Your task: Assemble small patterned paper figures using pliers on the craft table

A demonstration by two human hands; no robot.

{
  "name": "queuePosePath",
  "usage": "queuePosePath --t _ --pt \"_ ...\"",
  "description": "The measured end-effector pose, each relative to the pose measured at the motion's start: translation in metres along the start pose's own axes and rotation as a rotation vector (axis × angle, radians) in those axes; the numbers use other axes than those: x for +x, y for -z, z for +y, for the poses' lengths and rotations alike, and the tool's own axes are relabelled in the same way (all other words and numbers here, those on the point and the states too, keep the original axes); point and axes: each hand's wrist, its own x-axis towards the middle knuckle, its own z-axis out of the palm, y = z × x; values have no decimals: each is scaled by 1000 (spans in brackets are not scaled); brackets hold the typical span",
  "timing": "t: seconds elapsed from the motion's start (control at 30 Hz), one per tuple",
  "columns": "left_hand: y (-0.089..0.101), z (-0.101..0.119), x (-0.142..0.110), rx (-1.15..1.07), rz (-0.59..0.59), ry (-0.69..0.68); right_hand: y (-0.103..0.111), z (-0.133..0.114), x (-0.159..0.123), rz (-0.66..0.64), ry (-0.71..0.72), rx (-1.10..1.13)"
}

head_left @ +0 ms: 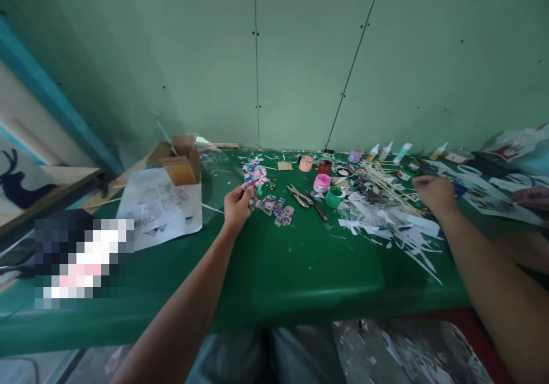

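My left hand [238, 206] is closed, thumb and fingers pinching a pink, white and blue patterned piece [255, 174] above the table. Just to its right, more patterned pieces [277, 209] of the same colours lie on the green cover. My right hand [435, 194] is stretched out far to the right, its fingers curled together beyond the thin sticks [392, 187]. Whatever it may hold is too small or hidden to make out. Between my hands are pliers [300, 196], a slim dark tool [316, 206], a pink jar [322, 182] and a green jar [335, 197].
White paper scraps [386, 218] are heaped at right. Glue bottles [402, 153] stand by the wall. An open cardboard box [182, 164] rests near printed sheets [160, 207] at left. Another person's hand [532, 196] is at the far right, over a sheet [489, 195].
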Motion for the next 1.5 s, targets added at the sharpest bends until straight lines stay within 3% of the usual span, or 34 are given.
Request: queuePosePath --t 0.13,0.17,0.23,0.33,0.47,0.6,0.83,1.23,1.4,1.5 --pt "1 -5 1 49 2 -21 -19 -78 -33 -194 90 322" --pt "2 -6 1 43 -2 -13 -25 -101 -48 -268 120 493" --pt "3 -7 0 37 -11 0 -39 -150 -87 -368 195 590" --pt "4 -6 -1 58 -19 1 -65 -217 -152 -673 260 887" --pt "5 -6 -1 120 -29 -68 -96 -266 -216 -819 345 998" --pt "4 -7 2 159 -7 -131 -109 -266 -237 -760 275 1028" --pt "3 -3 0 288 -91 -196 -103 -254 -242 -681 164 1036" --pt "4 -3 0 309 -40 -166 -107 -251 -245 -844 116 996" --pt "4 1 -3 302 -65 -123 -117 -247 -243 -647 275 922" --pt "5 2 -4 286 -83 -108 -122 -245 -242 -576 292 925"
